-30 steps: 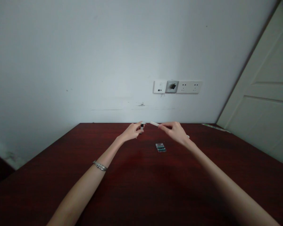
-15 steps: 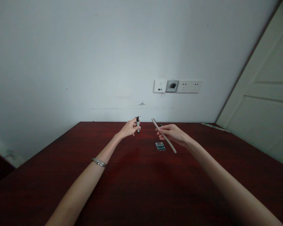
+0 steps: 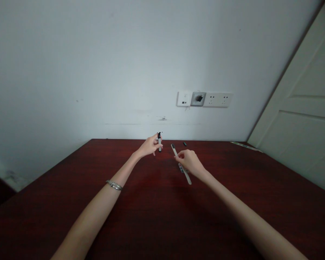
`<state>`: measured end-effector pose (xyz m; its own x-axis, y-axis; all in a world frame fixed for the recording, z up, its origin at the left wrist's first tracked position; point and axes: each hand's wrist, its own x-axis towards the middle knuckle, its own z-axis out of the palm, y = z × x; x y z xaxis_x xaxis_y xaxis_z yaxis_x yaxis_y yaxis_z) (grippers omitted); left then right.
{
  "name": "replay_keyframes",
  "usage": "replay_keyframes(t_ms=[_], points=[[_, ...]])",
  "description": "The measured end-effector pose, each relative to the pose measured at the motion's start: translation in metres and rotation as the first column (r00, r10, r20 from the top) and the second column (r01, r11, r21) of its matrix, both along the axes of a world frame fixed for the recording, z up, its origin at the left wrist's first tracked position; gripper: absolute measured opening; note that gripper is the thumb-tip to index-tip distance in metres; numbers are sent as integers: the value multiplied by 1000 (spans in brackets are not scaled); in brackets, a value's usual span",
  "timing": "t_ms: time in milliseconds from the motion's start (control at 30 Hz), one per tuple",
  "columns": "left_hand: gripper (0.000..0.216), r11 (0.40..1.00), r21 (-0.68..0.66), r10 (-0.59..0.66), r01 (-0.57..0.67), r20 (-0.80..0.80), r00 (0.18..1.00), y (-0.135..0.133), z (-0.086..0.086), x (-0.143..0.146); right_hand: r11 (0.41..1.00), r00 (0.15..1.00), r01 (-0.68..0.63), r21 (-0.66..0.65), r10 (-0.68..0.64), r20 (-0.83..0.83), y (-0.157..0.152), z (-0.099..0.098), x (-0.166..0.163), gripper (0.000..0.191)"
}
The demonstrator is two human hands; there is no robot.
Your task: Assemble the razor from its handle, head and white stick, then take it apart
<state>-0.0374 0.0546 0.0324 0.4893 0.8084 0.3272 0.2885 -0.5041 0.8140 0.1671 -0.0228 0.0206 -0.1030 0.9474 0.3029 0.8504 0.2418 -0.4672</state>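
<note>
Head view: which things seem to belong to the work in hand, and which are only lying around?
Likely in use:
small tool, in the left hand
pale stick, dark at one end, in the right hand
perhaps the clear pack, partly hidden behind the stick

Apparently just lying about:
dark-green thing, beyond the right hand
long strip, far right

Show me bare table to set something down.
Free: table left of the left arm, and between both arms, nearer than the stick; also right of the right arm, short of the strip. Crowded: around the right hand, with stick, case and green piece close.
</note>
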Motion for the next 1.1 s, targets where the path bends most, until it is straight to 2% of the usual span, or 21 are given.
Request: replay_keyframes(t_ms=[100, 233, 433, 1100], points=[[30, 1000, -11, -3, 3, 1, 1000, -1, 1, 1, 1000, 991, 25, 5, -25, 135, 1, -9, -6, 25], [29, 1000, -15, -8, 8, -13, 1000, -2, 2, 3, 994, 971, 64, -85, -43, 237, -1, -21, -15, 23], [31, 1000, -22, -23, 22, -34, 999, -3, 2, 4, 992, 932, 26, -126, 22, 363, -12, -32, -29, 22], [24, 997, -58, -63, 59, -69, 996, -1, -6, 5, 987, 900, -24, -157, 90, 426, -22, -41, -40, 28]])
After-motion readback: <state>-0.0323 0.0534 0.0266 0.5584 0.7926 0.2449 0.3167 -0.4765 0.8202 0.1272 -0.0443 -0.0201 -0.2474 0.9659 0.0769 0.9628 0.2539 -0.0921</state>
